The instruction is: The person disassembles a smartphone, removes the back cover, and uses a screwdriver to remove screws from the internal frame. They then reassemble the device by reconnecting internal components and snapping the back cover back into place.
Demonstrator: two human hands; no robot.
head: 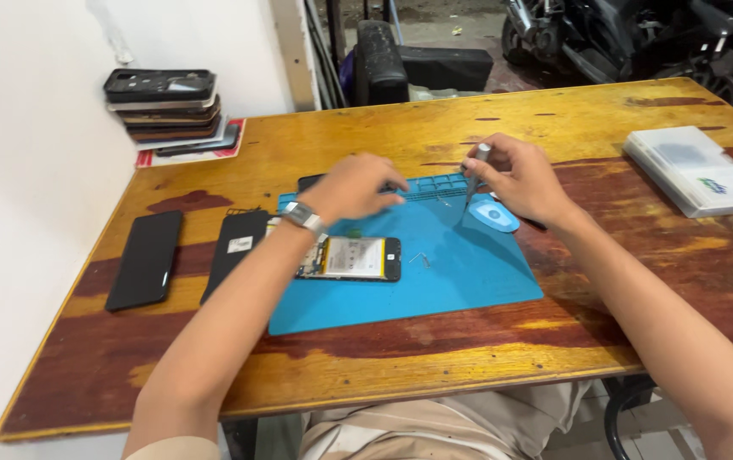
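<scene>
My right hand (520, 179) grips a slim grey screwdriver (477, 175), held upright with its tip down on the far part of the blue work mat (469, 273). My left hand (354, 186), with a metal watch on the wrist, hovers over the mat's back edge, fingers curled and reaching toward small parts near the mat's tray slots; I cannot tell whether it pinches anything. An opened phone (354, 258) with its battery showing lies on the mat below my left wrist. Two small screws or bits (420, 258) lie just right of it.
A light blue oval pad (494, 215) sits on the mat by my right hand. A black phone (146, 259) and a black back cover (236, 247) lie at left. Stacked phone housings (166, 106) stand back left. A white flat box (697, 169) rests at right on the wooden table (383, 358).
</scene>
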